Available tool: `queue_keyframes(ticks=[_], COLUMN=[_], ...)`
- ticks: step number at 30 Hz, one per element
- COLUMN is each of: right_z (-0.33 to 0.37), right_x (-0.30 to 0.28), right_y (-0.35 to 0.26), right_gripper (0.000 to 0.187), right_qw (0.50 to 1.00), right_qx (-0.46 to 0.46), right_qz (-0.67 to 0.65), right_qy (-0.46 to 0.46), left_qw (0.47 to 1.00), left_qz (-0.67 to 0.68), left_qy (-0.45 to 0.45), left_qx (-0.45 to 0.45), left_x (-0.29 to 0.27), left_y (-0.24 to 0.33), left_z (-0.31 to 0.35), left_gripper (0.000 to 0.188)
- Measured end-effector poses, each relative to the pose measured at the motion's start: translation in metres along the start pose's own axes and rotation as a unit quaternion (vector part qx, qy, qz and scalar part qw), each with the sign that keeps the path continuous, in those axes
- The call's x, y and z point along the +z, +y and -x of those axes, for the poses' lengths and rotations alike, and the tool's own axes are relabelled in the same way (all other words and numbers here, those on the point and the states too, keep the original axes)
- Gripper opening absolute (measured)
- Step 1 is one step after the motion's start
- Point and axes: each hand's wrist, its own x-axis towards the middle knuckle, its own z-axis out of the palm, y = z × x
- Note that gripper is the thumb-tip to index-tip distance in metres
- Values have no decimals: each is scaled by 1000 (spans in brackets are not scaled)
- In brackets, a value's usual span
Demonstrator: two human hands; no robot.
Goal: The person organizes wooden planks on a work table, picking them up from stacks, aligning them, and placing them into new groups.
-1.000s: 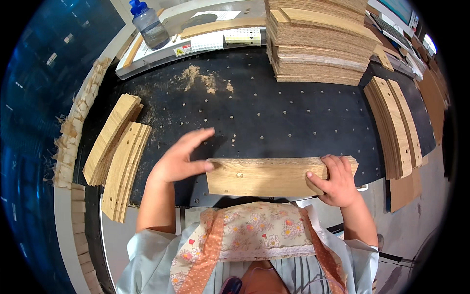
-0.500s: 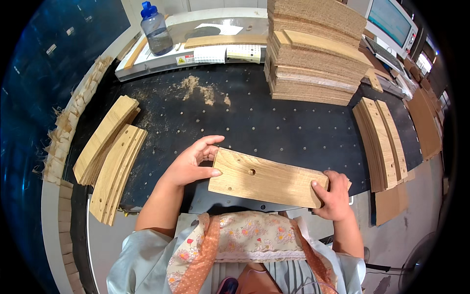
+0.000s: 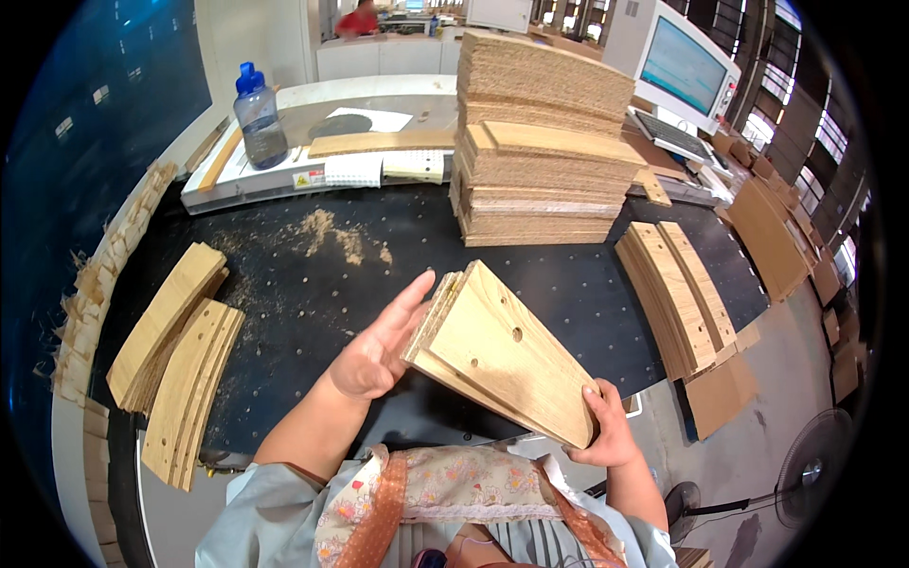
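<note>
A small stack of wooden boards (image 3: 516, 355) with drilled holes is tilted above the near edge of the black work table (image 3: 312, 327). My right hand (image 3: 611, 423) grips its near right end, thumb on the top face and the other fingers underneath. At the stack's other end, my left hand (image 3: 379, 350) has its fingers stretched out along the layered end edges. I cannot tell whether its palm touches the wood. To the left lie two groups of curved boards (image 3: 194, 388), and another group of curved boards (image 3: 668, 293) lies to the right.
A tall stack of chipboard pieces (image 3: 544, 180) stands at the back. Sawdust (image 3: 331, 235) is scattered on the table. Behind it are a blue-capped water bottle (image 3: 258, 123), a monitor (image 3: 684, 66) and a keyboard (image 3: 672, 135). A fan (image 3: 812, 469) stands at right.
The boards have swung from nearly level to a steep slant, showing their layered end. My left hand has let go of the end and straightened its fingers. The view has tilted up.
</note>
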Motion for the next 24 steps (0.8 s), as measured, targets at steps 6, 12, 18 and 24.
queue_keyframes(ticks=[6, 12, 18, 24], right_z=[16, 20, 7, -28], right_x=[5, 14, 23, 31], right_y=[2, 7, -4, -19], right_gripper=[95, 97, 91, 95], right_qw=[998, 995, 998, 991], right_qx=[-8, -19, 16, 30], right_qz=[47, 64, -55, -120], right_qy=[44, 68, 18, -46], left_qw=[1000, 991, 981, 998], left_qz=[-29, -126, -101, 5], left_qy=[-6, 15, 20, 66], left_qx=[-4, 30, -163, -23], left_x=[4, 13, -19, -23], left_y=[-15, -25, -54, -81], left_z=[-5, -6, 5, -5], left_gripper=[125, 108, 85, 87])
